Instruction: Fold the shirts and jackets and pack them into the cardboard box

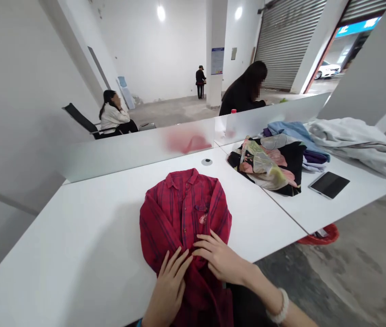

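Note:
A red plaid flannel shirt (184, 213) lies buttoned and face up on the white table (77, 240), its body gathered into a rounded shape with the collar pointing away from me. My left hand (169, 286) rests on the lower part of the shirt with its fingers spread. My right hand (220, 261) lies on the shirt beside it, fingers apart and pointing left. Neither hand shows a clear grip on the cloth. A white beaded bracelet (279, 306) circles my right wrist. The shirt's lower end runs under my hands and past the frame's bottom edge.
To the right lie a floral garment on black cloth (264, 165), blue and purple clothes (298, 141), a grey garment (356, 145) and a black tablet (329, 185). A frosted divider (138, 156) stands behind the shirt. Beyond it are several people.

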The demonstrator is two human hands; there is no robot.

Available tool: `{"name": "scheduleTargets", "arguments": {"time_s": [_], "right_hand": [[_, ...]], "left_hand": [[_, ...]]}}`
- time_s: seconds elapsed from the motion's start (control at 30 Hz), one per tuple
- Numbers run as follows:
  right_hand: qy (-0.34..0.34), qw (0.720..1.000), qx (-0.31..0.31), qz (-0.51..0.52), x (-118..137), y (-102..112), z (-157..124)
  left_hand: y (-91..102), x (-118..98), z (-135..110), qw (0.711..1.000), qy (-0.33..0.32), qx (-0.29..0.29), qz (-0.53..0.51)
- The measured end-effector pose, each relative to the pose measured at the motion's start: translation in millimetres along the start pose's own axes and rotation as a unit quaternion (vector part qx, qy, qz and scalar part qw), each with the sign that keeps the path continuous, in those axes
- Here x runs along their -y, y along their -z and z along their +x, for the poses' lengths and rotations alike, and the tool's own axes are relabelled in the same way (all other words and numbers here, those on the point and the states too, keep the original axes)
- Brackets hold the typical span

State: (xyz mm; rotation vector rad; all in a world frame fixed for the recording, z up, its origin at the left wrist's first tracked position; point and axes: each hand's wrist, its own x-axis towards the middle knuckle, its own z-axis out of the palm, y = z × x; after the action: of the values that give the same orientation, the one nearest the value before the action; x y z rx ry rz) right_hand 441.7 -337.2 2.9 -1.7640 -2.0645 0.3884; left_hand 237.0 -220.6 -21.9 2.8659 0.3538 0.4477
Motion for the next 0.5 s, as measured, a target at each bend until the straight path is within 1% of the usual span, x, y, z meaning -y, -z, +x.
{"name": "scheduleTargets", "arguments": {"time_s": [0.07,0.17,0.23,0.27,0.3,0.33,0.37,0.4,0.43,0.47,0.5], "right_hand": [[-0.016,1.000,-0.023,-0.002,9.2,-8.6,-5.5],[-0.027,0.999,-0.040,-0.015,14.5,-12.7,-3.5],[-0.018,0.998,-0.064,-0.011,12.2,-6.5,0.7],[-0.011,0.996,-0.090,0.000,8.8,0.7,2.2],[-0.004,0.992,-0.127,0.018,3.2,11.0,2.6],[-0.007,0.984,-0.175,0.041,-4.8,24.0,1.2],[-0.026,0.969,-0.235,0.064,-15.5,39.3,-2.6],[-0.061,0.947,-0.305,0.084,-29.0,55.6,-9.3],[-0.120,0.910,-0.387,0.094,-44.9,71.7,-19.3],[-0.195,0.853,-0.476,0.095,-62.4,86.1,-32.5],[-0.256,0.779,-0.565,0.089,-80.4,97.4,-49.0]], "left_hand": [[-1.6,-3.3,-5.5,1.000,0.019,-0.010,-0.001],[7.0,4.2,-2.8,0.999,0.025,-0.027,-0.016],[16.9,14.9,0.5,0.998,0.021,-0.056,-0.036],[23.5,22.4,1.2,0.995,0.033,-0.082,-0.050],[31.7,31.9,0.5,0.989,0.063,-0.119,-0.067],[41.4,43.3,-1.9,0.976,0.116,-0.166,-0.080],[52.4,56.6,-6.6,0.952,0.191,-0.224,-0.087],[64.1,70.9,-14.0,0.913,0.275,-0.287,-0.090],[75.9,85.3,-24.4,0.857,0.365,-0.353,-0.080],[87.1,98.5,-37.8,0.800,0.434,-0.409,-0.067],[97.0,109.1,-54.1,0.770,0.462,-0.436,-0.061]]}}
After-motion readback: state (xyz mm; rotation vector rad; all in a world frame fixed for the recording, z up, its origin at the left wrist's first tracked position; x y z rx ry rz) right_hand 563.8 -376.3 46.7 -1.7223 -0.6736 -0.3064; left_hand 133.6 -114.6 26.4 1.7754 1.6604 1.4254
